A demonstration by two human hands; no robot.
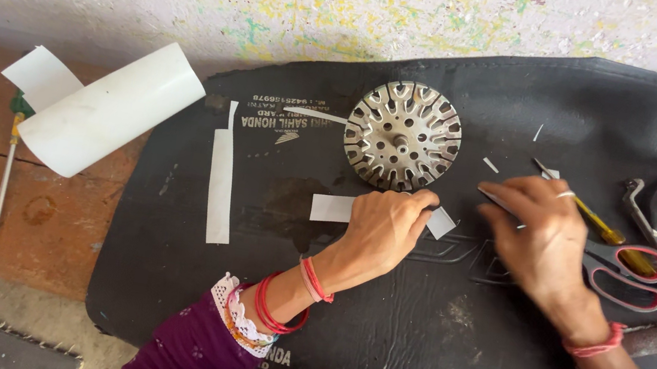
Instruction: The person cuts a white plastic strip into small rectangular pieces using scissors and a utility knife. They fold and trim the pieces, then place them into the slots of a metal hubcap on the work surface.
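Pressing left hand (385,223): fingers curled down on a white paper strip (342,209), pinning it flat just below the stator core (402,136).
Right hand (537,229): pinched around a thin tool whose tip points at the strip's right end (442,222); what kind of tool cannot be told.
Stator core: round slotted metal disc, lying flat on the black mat (443,349), just above both hands.
Long paper strip (221,186): left of the core, on the mat.
White paper roll (114,109): well left of the core, off the mat.
Red-handled scissors (627,277): right of the core, beside the right hand.
Yellow-handled screwdriver (600,225): right of the core, above the scissors.
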